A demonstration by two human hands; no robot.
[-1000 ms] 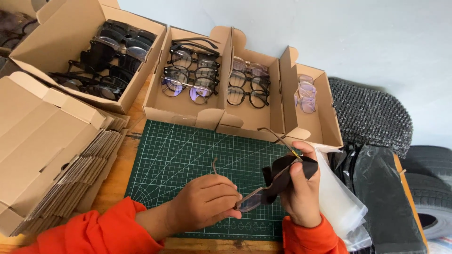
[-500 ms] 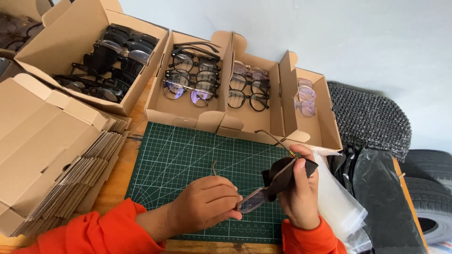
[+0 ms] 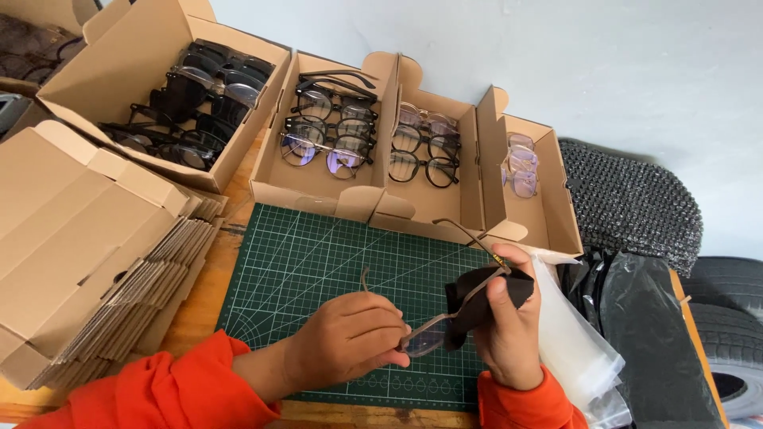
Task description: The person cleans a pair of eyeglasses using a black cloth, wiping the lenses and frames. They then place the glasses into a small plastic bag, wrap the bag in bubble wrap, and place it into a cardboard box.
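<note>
My left hand [image 3: 350,338] grips a pair of thin-framed glasses [image 3: 425,338] by the front of the frame, just above a green cutting mat [image 3: 302,262]. One temple arm sticks up toward the boxes. My right hand [image 3: 509,326] pinches a black cleaning cloth [image 3: 477,290] around the glasses' other lens and temple. Both sleeves are orange.
Several open cardboard boxes of glasses stand behind the mat: dark frames [image 3: 183,95], black frames [image 3: 326,131], mixed frames [image 3: 425,151], pale frames [image 3: 520,163]. Flat folded cartons [image 3: 87,246] are stacked at left. Clear bags [image 3: 572,334] and black plastic [image 3: 644,318] lie at right, with tyres [image 3: 731,318] beyond.
My hands have stayed almost in place; the right hand has shifted the cloth slightly along the glasses.
</note>
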